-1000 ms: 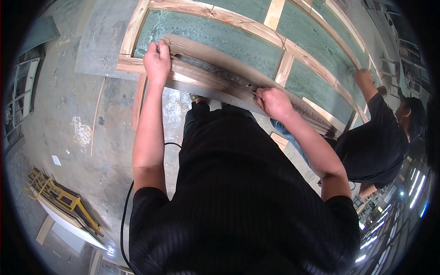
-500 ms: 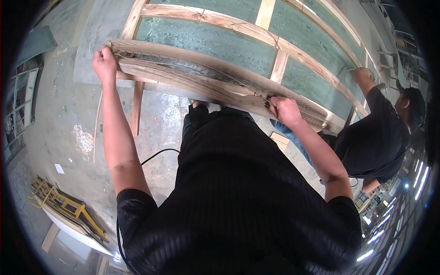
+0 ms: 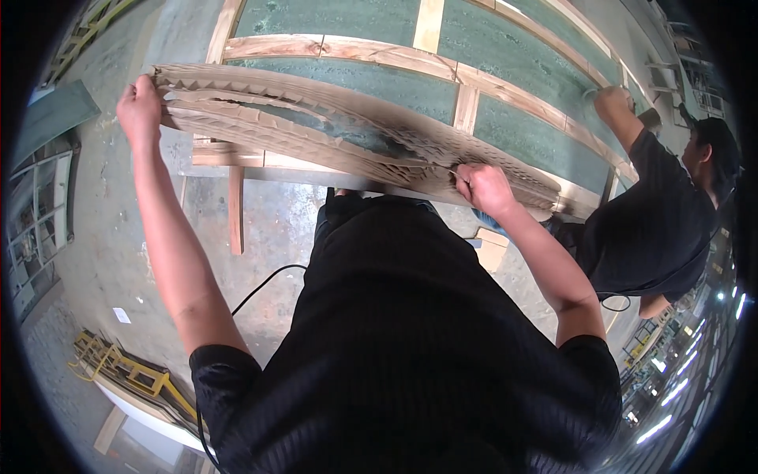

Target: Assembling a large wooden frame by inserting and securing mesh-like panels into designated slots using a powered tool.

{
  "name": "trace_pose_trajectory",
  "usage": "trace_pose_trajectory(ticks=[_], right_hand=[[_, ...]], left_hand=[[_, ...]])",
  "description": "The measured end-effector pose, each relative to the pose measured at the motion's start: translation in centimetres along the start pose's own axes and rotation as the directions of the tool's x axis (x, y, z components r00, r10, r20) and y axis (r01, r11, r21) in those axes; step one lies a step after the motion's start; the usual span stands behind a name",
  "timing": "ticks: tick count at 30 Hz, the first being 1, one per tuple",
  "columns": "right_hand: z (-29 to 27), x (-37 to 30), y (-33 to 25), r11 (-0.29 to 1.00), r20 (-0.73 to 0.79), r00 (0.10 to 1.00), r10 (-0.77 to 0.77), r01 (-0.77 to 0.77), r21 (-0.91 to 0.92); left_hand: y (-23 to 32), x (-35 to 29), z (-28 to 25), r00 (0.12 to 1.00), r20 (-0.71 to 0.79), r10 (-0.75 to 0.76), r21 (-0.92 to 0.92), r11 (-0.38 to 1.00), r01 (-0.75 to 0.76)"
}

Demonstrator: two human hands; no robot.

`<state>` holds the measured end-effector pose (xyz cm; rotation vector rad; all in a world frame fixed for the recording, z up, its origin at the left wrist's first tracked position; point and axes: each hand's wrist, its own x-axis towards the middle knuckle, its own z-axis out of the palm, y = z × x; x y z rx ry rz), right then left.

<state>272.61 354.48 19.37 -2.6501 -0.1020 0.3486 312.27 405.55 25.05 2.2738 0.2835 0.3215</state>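
Note:
A long bundle of brown honeycomb cardboard (image 3: 276,130) stretches before me, its pleated cells partly spread and a gap running along its middle. My left hand (image 3: 139,110) is closed on its left end. Toward the right part, the fingers of my right hand (image 3: 485,188) pinch its near edge. Beneath and beyond the cardboard lies a wooden frame (image 3: 371,52) over a green panel (image 3: 513,59), seen through the gap too. The cardboard hides the near part of this frame.
At the right a co-worker in black (image 3: 643,213) reaches a hand (image 3: 616,107) over the frame's far side. A wooden leg (image 3: 237,209) stands below the frame. A black cable (image 3: 264,286) hangs at my left side. Yellow metal racks (image 3: 130,371) lie at the lower left.
My left hand has moved left with the cardboard's end. The cardboard has spread, showing more of its cells and a wider gap. My right hand has shifted slightly left.

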Motion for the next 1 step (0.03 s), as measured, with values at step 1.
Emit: trace_pose_trajectory(ticks=[1], right_hand=[[0.24, 0.06, 0.06, 1.000, -0.020, 1.000, -0.009, 0.009, -0.019]], left_hand=[[0.87, 0.75, -0.40, 1.000, 0.003, 0.026, 0.047, 0.999, -0.026]])
